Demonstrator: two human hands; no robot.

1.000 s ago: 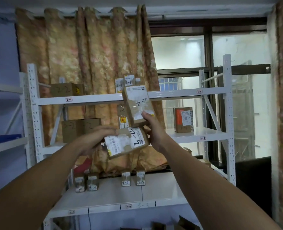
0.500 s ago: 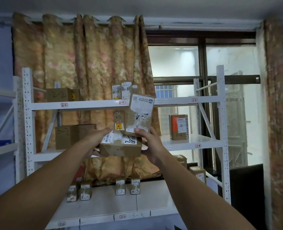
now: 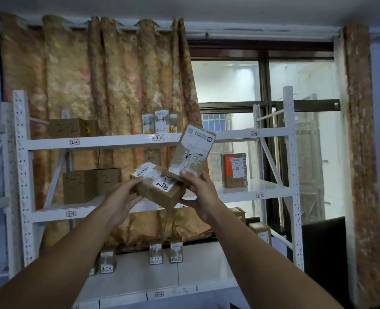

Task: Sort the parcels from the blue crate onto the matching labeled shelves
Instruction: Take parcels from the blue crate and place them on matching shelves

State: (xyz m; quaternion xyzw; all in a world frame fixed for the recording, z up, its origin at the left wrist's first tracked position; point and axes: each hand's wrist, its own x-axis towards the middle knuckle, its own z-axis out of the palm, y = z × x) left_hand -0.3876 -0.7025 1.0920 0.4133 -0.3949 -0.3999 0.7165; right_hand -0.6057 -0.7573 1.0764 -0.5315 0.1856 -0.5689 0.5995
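The left hand (image 3: pixel 122 197) grips the left end of a brown box (image 3: pixel 162 194) held between both hands, while the right hand (image 3: pixel 199 192) pinches a flat parcel (image 3: pixel 192 152) that tilts up above its thumb.

Left hand (image 3: pixel 120 200) grips lower parcel (image 3: pixel 160 191); right hand (image 3: pixel 201 194) pinches tilted upper parcel (image 3: pixel 192 152); white rack (image 3: pixel 109 142) behind.

Both bare forearms reach up and forward, drawing together at the brown parcel (image 3: pixel 160 192). The left hand (image 3: pixel 122 200) grips the parcel's left end, with one digit over its top edge and the others curled beneath. The right hand (image 3: pixel 203 194) is at the parcel's right side. Its thumb presses the lower edge of the flat parcel (image 3: pixel 193 152), which is tilted just above the brown parcel, and its fingers curl under.
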